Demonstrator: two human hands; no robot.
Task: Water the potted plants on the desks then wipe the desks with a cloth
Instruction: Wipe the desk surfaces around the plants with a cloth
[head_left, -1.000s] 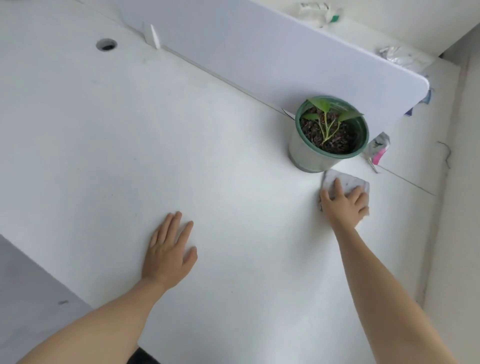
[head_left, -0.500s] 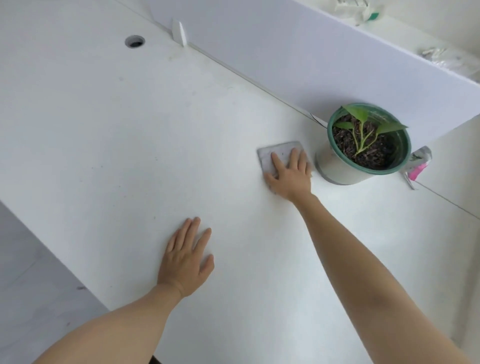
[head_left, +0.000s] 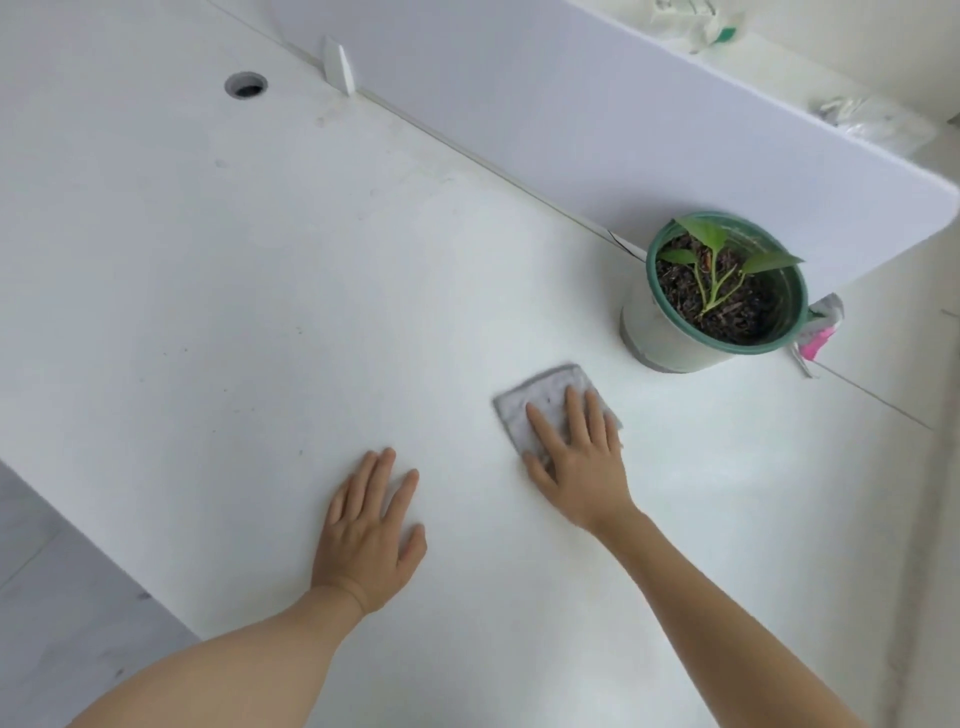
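1. Head view, the only one: note the right grip (head_left: 576, 462) spread flat over the grey cloth (head_left: 545, 389), fingers straight, pressing down rather than clutching, with nothing curled round the fabric.
2. Note the left grip (head_left: 369, 525) released as well, palm down on the bare worktop (head_left: 260, 312) near its front edge, just left of the cloth, probably serving as a brace.
3. Locate the cloth flat on the worktop, in front of and to the left of the potted plant (head_left: 657, 332), near it but apart. Locate the pot upright beside the divider panel (head_left: 571, 114), with a pink-and-grey wrapper (head_left: 818, 332) tucked just behind.
4. Treat the step in hand as the wipe.
5. Press through the whole palm, not the fingertips alone, so as to stop the cloth bunching or skidding out.
6. Work in long, overlapping strokes towards the left, aiming for the faint dark specks (head_left: 298, 330) scattered between the cloth and the cable hole (head_left: 245, 84).
7. Steer wide of the pot on passes to the right, to avoid tipping soil onto wiped ground.
8. Lift the pot, rather than shoving round it, to reach the patch underneath.
9. Shift the bracing palm before wiping the spot below it.
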